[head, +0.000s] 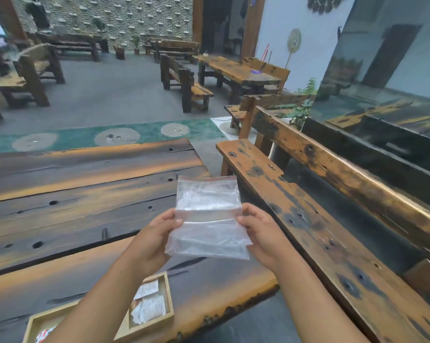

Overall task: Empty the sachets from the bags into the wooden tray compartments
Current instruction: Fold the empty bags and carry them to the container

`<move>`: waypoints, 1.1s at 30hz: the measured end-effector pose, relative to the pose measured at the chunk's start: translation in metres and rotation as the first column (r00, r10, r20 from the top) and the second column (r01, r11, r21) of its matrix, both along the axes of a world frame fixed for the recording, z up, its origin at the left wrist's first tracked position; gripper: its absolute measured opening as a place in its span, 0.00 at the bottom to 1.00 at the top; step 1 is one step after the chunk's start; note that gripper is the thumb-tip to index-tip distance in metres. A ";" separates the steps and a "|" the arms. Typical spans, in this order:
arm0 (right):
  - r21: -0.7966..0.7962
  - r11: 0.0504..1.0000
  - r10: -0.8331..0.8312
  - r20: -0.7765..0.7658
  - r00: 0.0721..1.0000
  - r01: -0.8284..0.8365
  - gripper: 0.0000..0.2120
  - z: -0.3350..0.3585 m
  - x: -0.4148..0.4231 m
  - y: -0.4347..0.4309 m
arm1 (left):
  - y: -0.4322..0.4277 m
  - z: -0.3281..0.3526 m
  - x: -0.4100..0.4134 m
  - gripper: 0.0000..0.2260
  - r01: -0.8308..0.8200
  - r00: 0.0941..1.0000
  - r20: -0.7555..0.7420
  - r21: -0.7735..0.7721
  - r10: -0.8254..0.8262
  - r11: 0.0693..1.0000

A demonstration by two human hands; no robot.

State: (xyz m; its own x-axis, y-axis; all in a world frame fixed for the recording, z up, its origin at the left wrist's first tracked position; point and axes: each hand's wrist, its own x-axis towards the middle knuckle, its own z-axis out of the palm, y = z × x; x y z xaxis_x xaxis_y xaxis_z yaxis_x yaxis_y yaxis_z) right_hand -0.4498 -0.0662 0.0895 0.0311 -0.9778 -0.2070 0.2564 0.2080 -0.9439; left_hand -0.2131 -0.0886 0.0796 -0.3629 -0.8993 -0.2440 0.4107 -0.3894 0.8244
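Both hands up over the table's right edge: left hand (pixel 157 240) pinching the left side of the clear bags (pixel 206 219), right hand (pixel 258 231) pinching the right side, thumbs on top. Bags look like a flat stack, long axis running away from the person, red zip end farthest out. Can't tell if any sachets are left inside. Wooden tray (pixel 168 293) sits at the near edge, below and behind the hands, under the left forearm; sachets (pixel 149 308) lie in its right compartment. Left hand is nearer the tray; bags must come back and down
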 end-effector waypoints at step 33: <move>-0.198 0.980 -0.019 -0.233 0.972 -0.029 0.19 0.016 0.044 -0.003 | -0.006 0.004 0.016 0.25 -0.017 0.957 0.264 -0.366 0.122 0.930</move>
State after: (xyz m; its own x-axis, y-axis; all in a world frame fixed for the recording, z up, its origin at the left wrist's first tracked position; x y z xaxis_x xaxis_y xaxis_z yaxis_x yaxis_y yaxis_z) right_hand -0.4063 -0.0696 0.1053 0.0102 -0.9999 -0.0110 0.0247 0.0112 -0.9996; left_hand -0.1976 -0.0947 0.0839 -0.2606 -0.9653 0.0156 0.1602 -0.0273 0.9867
